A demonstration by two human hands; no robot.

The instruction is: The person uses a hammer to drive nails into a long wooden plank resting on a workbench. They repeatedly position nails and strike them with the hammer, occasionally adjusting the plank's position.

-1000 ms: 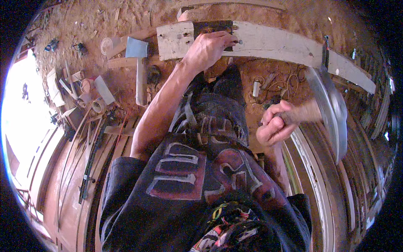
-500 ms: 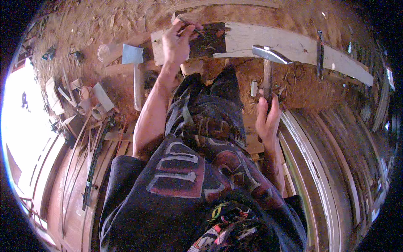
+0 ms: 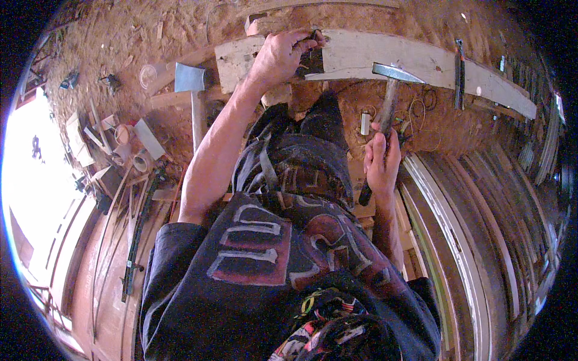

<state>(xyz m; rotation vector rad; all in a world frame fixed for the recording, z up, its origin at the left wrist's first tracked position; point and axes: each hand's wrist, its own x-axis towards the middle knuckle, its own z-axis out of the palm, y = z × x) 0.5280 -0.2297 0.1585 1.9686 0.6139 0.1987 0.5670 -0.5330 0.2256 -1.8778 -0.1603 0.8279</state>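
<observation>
My right hand is wrapped round the wooden handle of a hammer, its metal head raised over the near edge of a long pale wooden board. Over a dark patch on that board lies my left hand, fingers bent and pinched together at the patch's far right corner. Something small and dark shows at those fingertips, too small to name. The left hand and wrist cover much of the patch. To the left of my left forearm is an axe with a pale handle.
A dark, narrow tool lies across the board's right part. Long planks are stacked at the right. Wood offcuts and cups lie at the left, near thin rods and a bright opening. Brown dirt and shavings cover the ground beyond.
My left hand has moved right across the dark patch to its far right corner. The hammer has tilted, its head shifting slightly right, and its handle end now shows below my right hand.
</observation>
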